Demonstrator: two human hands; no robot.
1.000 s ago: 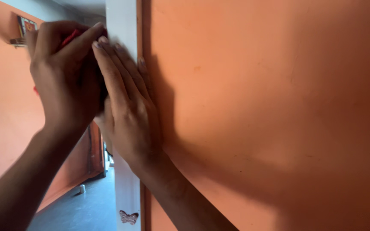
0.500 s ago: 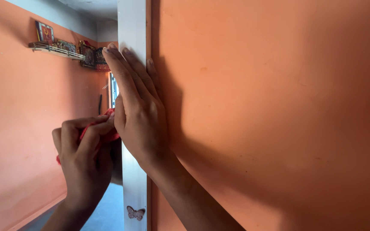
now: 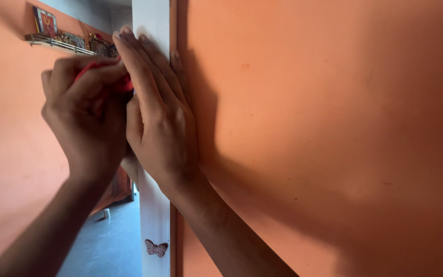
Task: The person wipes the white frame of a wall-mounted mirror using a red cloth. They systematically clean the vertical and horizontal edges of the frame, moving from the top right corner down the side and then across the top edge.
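Note:
My right hand (image 3: pixel 160 110) lies flat, fingers together and pointing up, against a white vertical door frame post (image 3: pixel 152 205) at the edge of an orange wall (image 3: pixel 324 128). My left hand (image 3: pixel 85 115) is closed on a bunched red cloth (image 3: pixel 109 77), pressed against the left side of the post just beside my right hand. Most of the cloth is hidden inside the fist.
A small pink butterfly sticker (image 3: pixel 156 248) sits low on the post. On the orange left wall (image 3: pixel 6 154) a narrow shelf (image 3: pixel 62 42) carries several framed pictures. A grey floor (image 3: pixel 111 241) with a small white cup-like object (image 3: pixel 107 213) shows through the doorway.
My left hand with the red cloth went down along the post and has come back up beside my right hand. My right hand has stayed flat on the post.

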